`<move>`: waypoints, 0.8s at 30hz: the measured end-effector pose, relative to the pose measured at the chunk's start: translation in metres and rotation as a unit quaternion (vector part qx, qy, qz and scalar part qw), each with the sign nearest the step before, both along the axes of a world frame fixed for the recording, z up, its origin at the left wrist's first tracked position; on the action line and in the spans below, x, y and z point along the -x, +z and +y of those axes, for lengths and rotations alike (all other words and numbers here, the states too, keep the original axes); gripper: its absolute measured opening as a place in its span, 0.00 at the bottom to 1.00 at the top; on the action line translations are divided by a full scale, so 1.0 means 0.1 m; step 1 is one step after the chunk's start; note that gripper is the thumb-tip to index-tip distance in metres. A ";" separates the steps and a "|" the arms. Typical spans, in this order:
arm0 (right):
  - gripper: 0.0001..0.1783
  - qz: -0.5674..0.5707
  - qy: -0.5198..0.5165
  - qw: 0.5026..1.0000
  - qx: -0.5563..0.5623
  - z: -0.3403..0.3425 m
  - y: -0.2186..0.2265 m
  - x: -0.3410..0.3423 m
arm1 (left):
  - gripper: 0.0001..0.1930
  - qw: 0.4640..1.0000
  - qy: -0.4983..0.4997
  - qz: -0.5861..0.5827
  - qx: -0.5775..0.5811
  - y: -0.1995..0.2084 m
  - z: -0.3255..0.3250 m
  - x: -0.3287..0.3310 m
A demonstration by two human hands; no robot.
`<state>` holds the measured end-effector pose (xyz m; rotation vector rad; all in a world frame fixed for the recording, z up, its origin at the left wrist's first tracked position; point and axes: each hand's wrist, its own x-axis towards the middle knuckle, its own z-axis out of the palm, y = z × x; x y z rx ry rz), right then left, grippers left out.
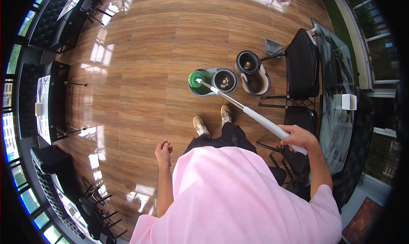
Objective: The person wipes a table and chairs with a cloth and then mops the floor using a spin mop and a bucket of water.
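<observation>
My right hand [297, 137] is closed round the pale grip of a spin mop [260, 118] near its upper end. The metal pole slants down to the far left. Its round green mop head [196, 79] is over the left compartment of a grey-green mop bucket [207, 94]; I cannot tell whether it rests inside or hangs just above. In the bucket's right side sits a dark round wringer basket [225, 80]. My left hand [164, 153] hangs beside my body with loosely bent fingers and nothing in it.
A second bucket [267, 87], dark and beige with its own basket, stands to the right. Beyond it lies a grey dustpan-like piece [272, 47]. Black chairs [301, 65] and a marble-patterned table [341, 129] with a white box [349, 102] line the right; tables and sofas line the left.
</observation>
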<state>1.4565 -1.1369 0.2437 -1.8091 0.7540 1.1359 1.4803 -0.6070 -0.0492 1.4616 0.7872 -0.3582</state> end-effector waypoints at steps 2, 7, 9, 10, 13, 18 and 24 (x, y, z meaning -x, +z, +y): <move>0.41 0.026 -0.013 1.000 -0.001 -0.03 0.02 0.04 | 0.11 1.000 0.008 0.000 -0.009 0.00 0.05 0.05; 0.36 -0.043 0.094 0.992 0.067 0.12 -0.91 0.04 | 0.12 1.000 0.000 0.024 -0.014 -0.01 -0.06 0.03; 0.36 -0.059 0.116 0.988 0.084 0.20 -1.32 0.03 | 0.11 0.999 -0.030 0.024 -0.011 -0.01 -0.18 -0.06; 0.38 -0.087 0.161 0.978 0.099 0.27 -1.41 0.02 | 0.11 0.999 -0.029 0.024 -0.014 -0.03 -0.18 -0.08; 0.40 -0.113 0.239 0.954 0.137 0.36 -1.51 -0.11 | 0.11 0.999 -0.045 0.011 0.005 -0.15 -0.22 -0.21; 0.41 -0.107 0.163 0.981 -0.017 0.33 -0.81 -0.39 | 0.14 0.973 -0.227 -0.046 -0.016 0.12 -0.62 -0.57; 0.21 -0.195 -0.045 0.962 -0.188 0.33 -0.01 -1.06 | 0.15 0.969 -0.235 -0.076 -0.010 0.25 -0.77 -0.72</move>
